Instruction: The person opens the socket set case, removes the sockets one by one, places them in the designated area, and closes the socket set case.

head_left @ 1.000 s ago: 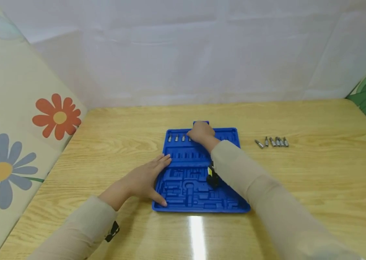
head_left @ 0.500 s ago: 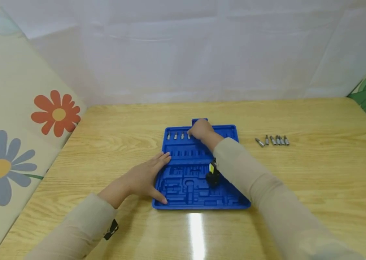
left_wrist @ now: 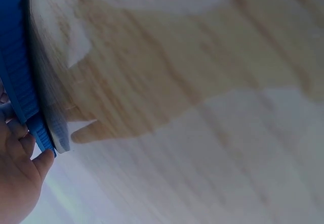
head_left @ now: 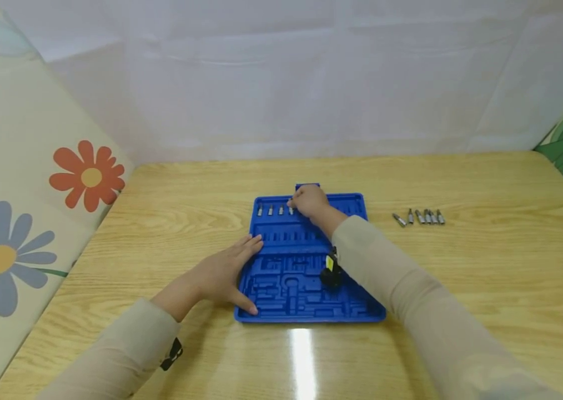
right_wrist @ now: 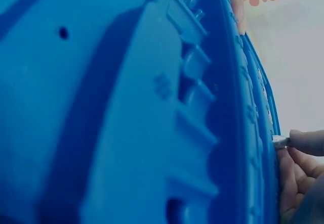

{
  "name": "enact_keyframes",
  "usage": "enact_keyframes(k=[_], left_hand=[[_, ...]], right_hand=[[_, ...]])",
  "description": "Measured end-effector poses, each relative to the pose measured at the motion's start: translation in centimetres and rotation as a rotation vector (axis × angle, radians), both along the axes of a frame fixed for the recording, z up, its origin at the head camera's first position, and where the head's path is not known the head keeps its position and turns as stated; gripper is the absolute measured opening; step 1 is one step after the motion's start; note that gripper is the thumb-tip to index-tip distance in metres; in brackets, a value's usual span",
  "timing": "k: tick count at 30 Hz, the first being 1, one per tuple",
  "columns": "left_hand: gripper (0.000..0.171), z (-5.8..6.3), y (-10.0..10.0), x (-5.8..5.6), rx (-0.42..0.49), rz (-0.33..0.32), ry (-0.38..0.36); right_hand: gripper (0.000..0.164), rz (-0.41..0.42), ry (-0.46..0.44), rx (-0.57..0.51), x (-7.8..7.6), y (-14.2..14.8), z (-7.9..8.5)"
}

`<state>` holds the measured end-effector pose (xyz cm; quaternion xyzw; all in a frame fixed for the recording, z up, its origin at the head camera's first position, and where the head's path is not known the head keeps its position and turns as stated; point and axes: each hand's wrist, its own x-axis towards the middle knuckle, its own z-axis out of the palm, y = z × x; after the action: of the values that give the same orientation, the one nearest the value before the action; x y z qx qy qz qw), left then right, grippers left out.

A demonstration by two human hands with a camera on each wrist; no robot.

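A blue plastic tool case point(head_left: 281, 247) with moulded slots lies opened out on the table. My left hand point(head_left: 221, 276) rests on its left edge, thumb spread from the straight fingers; in the left wrist view, fingertips point(left_wrist: 44, 162) touch the blue rim. At the case's far row, my right hand point(head_left: 310, 201) pinches a small silver bit socket point(right_wrist: 280, 141) between thumb and fingers, at a slot. To its left, several bit sockets point(head_left: 270, 210) stand in a row in their slots. The right hand covers part of that row.
Several loose bit sockets point(head_left: 426, 217) lie on the wooden table point(head_left: 486, 266) right of the case. A white sheet point(head_left: 281, 83) hangs behind the table. Flower-patterned cloth point(head_left: 6, 233) borders the left side.
The right hand stays at the far row; its fingers shift slightly, so more of the bit socket beside them shows. The left hand keeps its place on the case edge.
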<state>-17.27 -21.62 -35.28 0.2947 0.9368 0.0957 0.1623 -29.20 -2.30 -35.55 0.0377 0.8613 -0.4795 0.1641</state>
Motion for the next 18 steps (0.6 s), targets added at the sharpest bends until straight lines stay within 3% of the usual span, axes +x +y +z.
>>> enact_keyframes(k=[5,14,18], left_hand=[[0.124,0.08,0.03,0.08,-0.007,0.009,-0.009],[0.123,0.03,0.14,-0.01,-0.004,0.0,-0.003],[0.124,-0.03,0.15,-0.12,-0.009,0.005,0.003]], right_hand=[[0.013,0.001,0.001,-0.046,0.05,0.01,-0.16],[0.019,0.009,0.002,-0.005,-0.12,-0.08,0.01],[0.023,-0.024,-0.031,-0.072,-0.23,-0.1,0.29]])
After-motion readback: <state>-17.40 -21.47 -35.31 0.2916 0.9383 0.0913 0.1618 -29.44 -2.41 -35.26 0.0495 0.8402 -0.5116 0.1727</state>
